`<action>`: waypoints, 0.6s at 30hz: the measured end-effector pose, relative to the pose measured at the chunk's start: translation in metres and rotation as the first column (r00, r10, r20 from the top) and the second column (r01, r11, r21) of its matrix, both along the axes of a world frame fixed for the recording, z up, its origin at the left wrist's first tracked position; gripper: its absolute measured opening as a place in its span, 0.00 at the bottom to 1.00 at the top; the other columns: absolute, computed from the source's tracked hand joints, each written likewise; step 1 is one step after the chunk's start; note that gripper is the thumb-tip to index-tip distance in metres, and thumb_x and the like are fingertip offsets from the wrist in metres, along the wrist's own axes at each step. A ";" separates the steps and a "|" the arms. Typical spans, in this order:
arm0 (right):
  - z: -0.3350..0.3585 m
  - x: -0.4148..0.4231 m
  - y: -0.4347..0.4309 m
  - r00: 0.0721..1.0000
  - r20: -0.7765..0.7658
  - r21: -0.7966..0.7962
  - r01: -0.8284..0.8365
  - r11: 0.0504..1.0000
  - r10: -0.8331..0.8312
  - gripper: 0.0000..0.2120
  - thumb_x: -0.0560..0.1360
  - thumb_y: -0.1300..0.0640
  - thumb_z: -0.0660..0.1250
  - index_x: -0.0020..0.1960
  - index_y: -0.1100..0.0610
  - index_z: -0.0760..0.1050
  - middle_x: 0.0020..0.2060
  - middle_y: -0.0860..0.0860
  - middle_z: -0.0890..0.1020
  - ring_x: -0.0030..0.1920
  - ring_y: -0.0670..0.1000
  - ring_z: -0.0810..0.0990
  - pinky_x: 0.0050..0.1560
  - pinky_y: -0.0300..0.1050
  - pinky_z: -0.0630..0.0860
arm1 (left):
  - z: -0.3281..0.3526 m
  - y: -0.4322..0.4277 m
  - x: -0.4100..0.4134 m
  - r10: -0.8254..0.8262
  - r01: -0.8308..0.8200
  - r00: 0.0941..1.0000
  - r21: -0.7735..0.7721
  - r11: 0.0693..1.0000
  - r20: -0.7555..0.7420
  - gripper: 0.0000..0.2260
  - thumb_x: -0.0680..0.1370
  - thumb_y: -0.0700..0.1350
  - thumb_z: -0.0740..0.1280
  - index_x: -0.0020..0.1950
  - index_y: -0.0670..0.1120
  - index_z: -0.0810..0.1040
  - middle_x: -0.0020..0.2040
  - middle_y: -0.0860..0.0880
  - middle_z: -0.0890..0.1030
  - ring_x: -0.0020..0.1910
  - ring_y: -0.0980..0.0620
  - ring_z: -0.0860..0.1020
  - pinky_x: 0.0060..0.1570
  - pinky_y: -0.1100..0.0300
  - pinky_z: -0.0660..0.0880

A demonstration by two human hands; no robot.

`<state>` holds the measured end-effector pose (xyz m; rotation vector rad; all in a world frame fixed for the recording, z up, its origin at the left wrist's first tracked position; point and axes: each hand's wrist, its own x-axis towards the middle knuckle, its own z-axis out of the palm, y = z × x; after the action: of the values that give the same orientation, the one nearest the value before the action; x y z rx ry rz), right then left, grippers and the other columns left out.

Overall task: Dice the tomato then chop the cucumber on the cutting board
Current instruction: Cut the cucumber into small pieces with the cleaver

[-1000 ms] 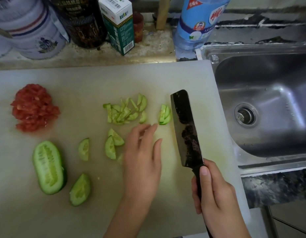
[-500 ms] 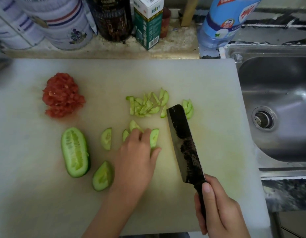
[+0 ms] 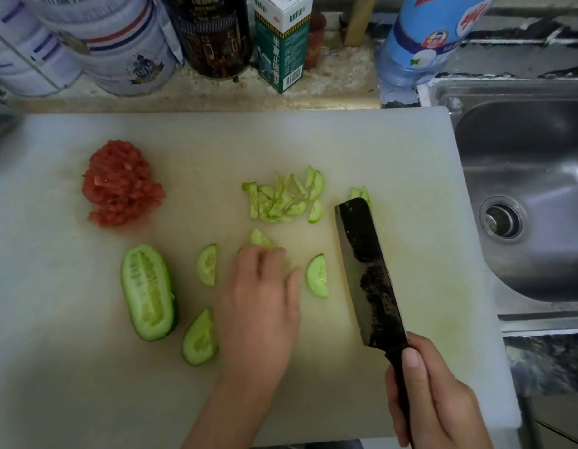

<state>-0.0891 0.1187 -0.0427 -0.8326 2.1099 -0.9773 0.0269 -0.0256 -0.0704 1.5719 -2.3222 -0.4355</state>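
While the right hand curls tight around the dark handle of a black rectangular cleaver, its blade hangs over the white plastic cutting board. The left hand lies fingers together, tips on a pale green cucumber wedge; blur hides whether they pinch it. Red diced tomato is heaped far left, a halved green cucumber nearer, thin cucumber slices mid-board. A steel sink lies rightward.

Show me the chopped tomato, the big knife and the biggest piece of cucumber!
chopped tomato (image 3: 121,184), head view, middle of the red pile.
knife (image 3: 368,270), head view, middle of the dark blade.
biggest piece of cucumber (image 3: 146,291), head view, its seedy cut face.
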 end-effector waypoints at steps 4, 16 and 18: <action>0.001 0.004 -0.002 1.000 0.018 -0.005 0.017 1.000 -0.017 0.20 0.70 0.36 0.50 0.53 0.41 0.73 0.25 0.55 0.78 0.19 0.45 0.71 0.23 0.33 0.67 | -0.005 -0.018 0.029 0.167 -0.168 0.984 0.016 0.986 0.060 0.16 0.73 0.50 0.74 0.52 0.39 0.79 0.47 0.41 0.77 0.44 0.39 0.78 0.39 0.51 0.75; -0.001 0.004 -0.008 1.000 0.010 0.005 0.002 1.000 -0.002 0.18 0.71 0.36 0.49 0.53 0.39 0.72 0.25 0.53 0.77 0.19 0.46 0.71 0.23 0.34 0.68 | -0.002 -0.035 0.024 0.275 -0.216 0.958 0.431 0.876 -0.080 0.10 0.73 0.44 0.74 0.48 0.52 0.75 0.47 0.52 0.78 0.39 0.61 0.75 0.45 0.61 0.71; 0.000 0.004 -0.006 1.000 0.009 0.002 0.010 1.000 -0.010 0.18 0.71 0.36 0.49 0.53 0.39 0.72 0.25 0.54 0.77 0.19 0.45 0.70 0.23 0.34 0.68 | 0.001 -0.032 0.024 0.277 -0.204 0.952 0.407 0.891 -0.129 0.09 0.73 0.42 0.74 0.46 0.52 0.75 0.45 0.52 0.79 0.39 0.58 0.77 0.47 0.57 0.75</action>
<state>-0.0853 0.1128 -0.0425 -0.8158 2.1088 -0.9827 0.0506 -0.0571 -0.0691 1.8770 -1.9480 -0.9835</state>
